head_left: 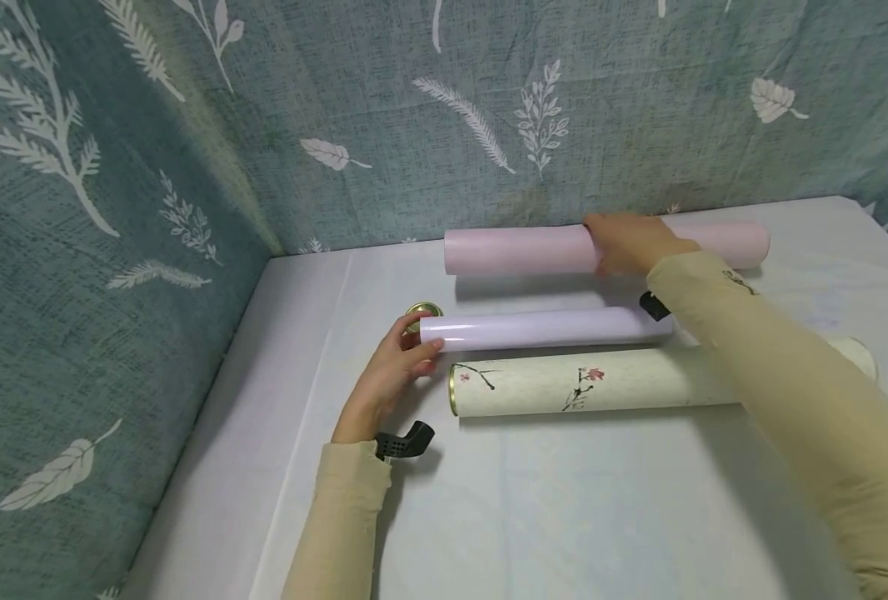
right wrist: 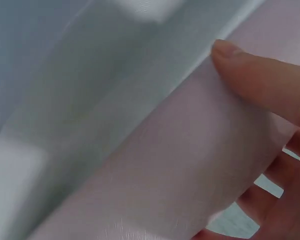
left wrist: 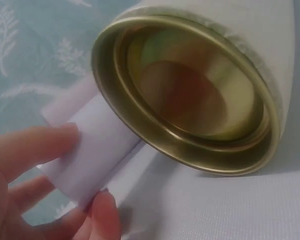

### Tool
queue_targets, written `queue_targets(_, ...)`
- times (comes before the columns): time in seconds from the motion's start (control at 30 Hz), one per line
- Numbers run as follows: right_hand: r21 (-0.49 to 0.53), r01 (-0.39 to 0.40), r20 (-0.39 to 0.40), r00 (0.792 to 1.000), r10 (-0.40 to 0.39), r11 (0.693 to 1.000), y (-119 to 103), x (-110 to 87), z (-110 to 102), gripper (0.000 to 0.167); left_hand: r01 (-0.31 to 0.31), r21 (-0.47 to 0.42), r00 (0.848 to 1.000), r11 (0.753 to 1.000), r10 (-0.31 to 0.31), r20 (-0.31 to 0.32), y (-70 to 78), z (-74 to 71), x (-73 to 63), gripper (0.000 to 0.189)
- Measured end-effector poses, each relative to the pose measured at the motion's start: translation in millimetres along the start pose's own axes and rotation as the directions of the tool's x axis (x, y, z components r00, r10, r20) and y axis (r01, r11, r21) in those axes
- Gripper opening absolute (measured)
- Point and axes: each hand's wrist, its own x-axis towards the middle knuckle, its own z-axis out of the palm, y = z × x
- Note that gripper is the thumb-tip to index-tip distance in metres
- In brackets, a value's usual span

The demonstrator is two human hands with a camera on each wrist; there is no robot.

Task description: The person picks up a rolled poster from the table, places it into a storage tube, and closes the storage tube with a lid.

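My left hand (head_left: 387,375) holds the left end of a glossy lavender paper roll (head_left: 541,328), with the thumb on one side and curled fingers on the other. The same lavender roll (left wrist: 90,145) shows between thumb and fingers in the left wrist view. Farther back, my right hand (head_left: 631,242) grips a thicker pink paper roll (head_left: 519,252) from above, near its middle. In the right wrist view the thumb lies across the pink roll (right wrist: 175,160) and the fingers wrap its other side. A shadow runs along the table below the pink roll.
A cream cardboard tube (head_left: 519,387) with flower print and a gold rim lies in front, partly hidden by my right sleeve. A round gold lid (head_left: 424,309) sits beside my left fingertips. White cloth covers the table (head_left: 564,500); a leaf-patterned teal curtain (head_left: 414,125) hangs behind.
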Motion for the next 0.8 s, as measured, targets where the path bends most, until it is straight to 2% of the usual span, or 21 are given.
queue_targets(0.07,0.015,0.034,-0.032,0.999,-0.033,0.999,2.3,-9.1,-3.6,0.062,-0.008,-0.029,1.000,1.000,0.008,-0.007,-2.4,-0.3,1.4,0.063)
queue_targets(0.2,0.027,0.067,-0.084,0.994,-0.065,0.997,5.0,-29.5,-9.2,0.074,-0.048,-0.110,0.999,0.993,0.051,0.020,-4.5,-1.9,2.4,0.064)
queue_targets(0.33,0.042,0.082,-0.160,0.984,-0.074,0.996,5.7,-50.0,-10.7,0.079,-0.072,-0.227,0.995,0.971,0.084,0.046,-6.0,-3.7,1.6,0.064)
queue_targets(0.53,0.078,0.083,-0.282,0.958,-0.058,0.993,7.8,-78.6,-4.0,0.081,-0.069,-0.318,0.997,0.945,0.079,0.017,-7.6,-5.1,0.7,0.060)
queue_targets(0.63,0.133,0.076,-0.380,0.925,-0.020,0.988,10.1,-96.5,6.2,0.080,-0.062,-0.330,0.998,0.942,0.063,-0.008,-7.6,-4.9,1.5,0.058)
queue_targets(0.8,0.202,0.095,-0.557,0.830,0.035,0.975,12.9,-126.6,27.1,0.079,-0.074,-0.342,0.997,0.937,0.075,-0.009,-6.9,-4.6,1.9,0.055)
